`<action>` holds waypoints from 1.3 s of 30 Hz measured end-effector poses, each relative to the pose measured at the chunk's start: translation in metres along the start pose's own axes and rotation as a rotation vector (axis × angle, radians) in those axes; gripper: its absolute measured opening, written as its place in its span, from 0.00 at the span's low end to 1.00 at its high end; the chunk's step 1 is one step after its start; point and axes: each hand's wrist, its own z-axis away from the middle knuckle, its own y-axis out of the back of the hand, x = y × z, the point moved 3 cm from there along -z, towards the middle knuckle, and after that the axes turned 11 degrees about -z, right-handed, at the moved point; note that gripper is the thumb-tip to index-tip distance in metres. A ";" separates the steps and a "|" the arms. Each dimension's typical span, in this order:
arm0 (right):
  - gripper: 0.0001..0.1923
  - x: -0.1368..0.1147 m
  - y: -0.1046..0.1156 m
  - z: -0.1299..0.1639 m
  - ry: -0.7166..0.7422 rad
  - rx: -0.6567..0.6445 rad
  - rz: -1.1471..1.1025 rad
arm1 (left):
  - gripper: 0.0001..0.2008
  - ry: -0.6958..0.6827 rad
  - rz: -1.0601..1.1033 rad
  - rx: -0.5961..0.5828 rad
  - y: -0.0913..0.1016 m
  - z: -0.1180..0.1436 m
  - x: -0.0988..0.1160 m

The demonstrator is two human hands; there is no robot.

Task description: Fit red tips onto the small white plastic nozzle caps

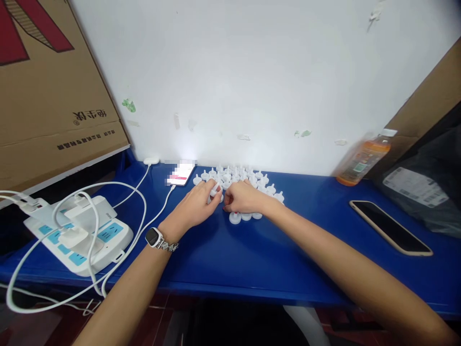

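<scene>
Two bare hands meet at the near edge of a cluster of small white plastic parts (239,179) on a blue table (234,254). The left hand (196,206), a watch (154,237) on its wrist, has its fingers curled narrow around one white part (215,190), pinched at the fingertips; the right hand (243,197) lies knuckles-up just beside it, fingers folded under, and whether it grips anything cannot be told, though something red (235,212) shows at its lower edge. Beyond both hands, toward the wall (252,72), dozens of parts stand upright in loose rows; a short row of three (246,217) sits just under the right hand, on the near side. As a judgement only, the work seems well along if the standing parts are finished ones, yet nothing shows which are done and which remain, and no separate pile of unworked parts is in view. No tray or bin holds the parts; they rest on the bare table. The only containers are a bottle (363,161) of orange drink, lying tilted against the wall well to the right of the right hand, and cardboard boxes (50,96) far to the left of the left hand, contents hidden. Left of the left hand lie a power strip (79,235) with white cables (118,211) and a charging phone (180,174); another phone (391,227), dark, lies to the right.
</scene>
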 end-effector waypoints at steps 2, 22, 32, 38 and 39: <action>0.03 0.000 -0.003 -0.002 0.005 0.015 0.003 | 0.08 -0.009 -0.013 0.002 -0.001 0.000 0.000; 0.19 0.014 -0.005 0.031 0.163 0.517 -1.053 | 0.17 -0.105 0.069 -0.062 -0.005 0.009 0.029; 0.15 0.014 0.012 0.034 0.149 0.423 -0.810 | 0.23 -0.144 0.104 -0.012 -0.001 0.006 0.033; 0.10 0.019 0.011 0.033 0.127 0.450 -0.496 | 0.17 -0.157 -0.012 0.090 0.004 0.000 0.015; 0.09 0.018 0.009 0.031 0.135 0.428 -0.437 | 0.15 -0.163 -0.021 0.087 0.005 0.000 0.012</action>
